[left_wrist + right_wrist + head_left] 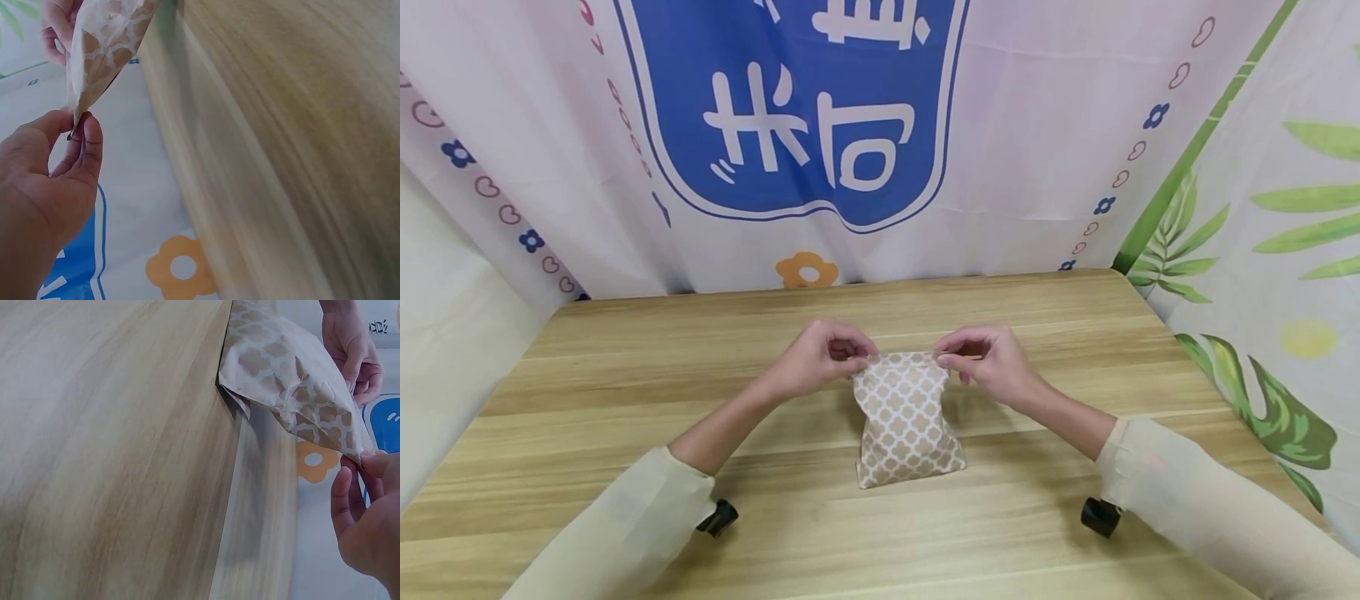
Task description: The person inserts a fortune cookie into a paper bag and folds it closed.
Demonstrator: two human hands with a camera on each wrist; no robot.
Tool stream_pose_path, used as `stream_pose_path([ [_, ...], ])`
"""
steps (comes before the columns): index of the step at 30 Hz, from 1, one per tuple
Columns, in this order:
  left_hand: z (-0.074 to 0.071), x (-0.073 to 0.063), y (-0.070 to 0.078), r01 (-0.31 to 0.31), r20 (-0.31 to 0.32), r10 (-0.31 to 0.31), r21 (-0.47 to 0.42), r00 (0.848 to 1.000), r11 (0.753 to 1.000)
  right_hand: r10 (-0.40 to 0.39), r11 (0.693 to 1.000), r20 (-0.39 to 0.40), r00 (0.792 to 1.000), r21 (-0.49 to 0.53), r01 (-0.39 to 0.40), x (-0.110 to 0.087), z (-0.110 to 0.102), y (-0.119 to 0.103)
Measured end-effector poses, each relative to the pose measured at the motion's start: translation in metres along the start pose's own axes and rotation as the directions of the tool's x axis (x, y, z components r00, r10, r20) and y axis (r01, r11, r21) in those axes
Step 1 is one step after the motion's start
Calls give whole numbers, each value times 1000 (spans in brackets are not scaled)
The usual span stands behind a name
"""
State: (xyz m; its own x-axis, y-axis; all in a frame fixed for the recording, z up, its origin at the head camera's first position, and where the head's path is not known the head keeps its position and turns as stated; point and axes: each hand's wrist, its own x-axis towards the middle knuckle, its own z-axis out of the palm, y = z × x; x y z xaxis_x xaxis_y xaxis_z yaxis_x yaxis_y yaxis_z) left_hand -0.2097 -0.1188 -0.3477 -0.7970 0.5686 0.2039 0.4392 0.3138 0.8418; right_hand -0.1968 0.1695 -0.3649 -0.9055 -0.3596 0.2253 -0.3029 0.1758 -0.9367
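A small tan paper bag (pixel 906 421) with a white lattice-and-flower pattern is held up over the middle of the wooden table, its wider end toward the person. My left hand (pixel 827 358) pinches the bag's far left corner between thumb and fingers. At the far right corner, my right hand (pixel 988 362) pinches the bag in the same way. The edge between the two hands is drawn fairly straight. In the right wrist view the paper bag (pixel 275 369) looks bulged and creased, and its near corner hangs close over the tabletop.
The wood-grain table (pixel 625 367) reaches back to a white curtain (pixel 1037 167) with a blue printed panel (pixel 805 108). A leaf-patterned cloth (pixel 1300 317) hangs at the right. Black wrist straps (pixel 1101 517) show under both sleeves.
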Motion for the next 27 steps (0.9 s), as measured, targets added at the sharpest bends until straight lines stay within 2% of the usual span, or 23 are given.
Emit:
stream_pose_path([
  [14,4,1,-14,27,27,-27,-21,999,999,61,997,19,998,-37,-60,6,1,9],
  [20,6,2,-21,70,26,-68,-54,997,996,93,994,23,995,-58,-91,8,1,11],
  [27,6,2,-26,93,35,-91,-78,995,993,120,992,47,992,-32,-119,9,3,14],
])
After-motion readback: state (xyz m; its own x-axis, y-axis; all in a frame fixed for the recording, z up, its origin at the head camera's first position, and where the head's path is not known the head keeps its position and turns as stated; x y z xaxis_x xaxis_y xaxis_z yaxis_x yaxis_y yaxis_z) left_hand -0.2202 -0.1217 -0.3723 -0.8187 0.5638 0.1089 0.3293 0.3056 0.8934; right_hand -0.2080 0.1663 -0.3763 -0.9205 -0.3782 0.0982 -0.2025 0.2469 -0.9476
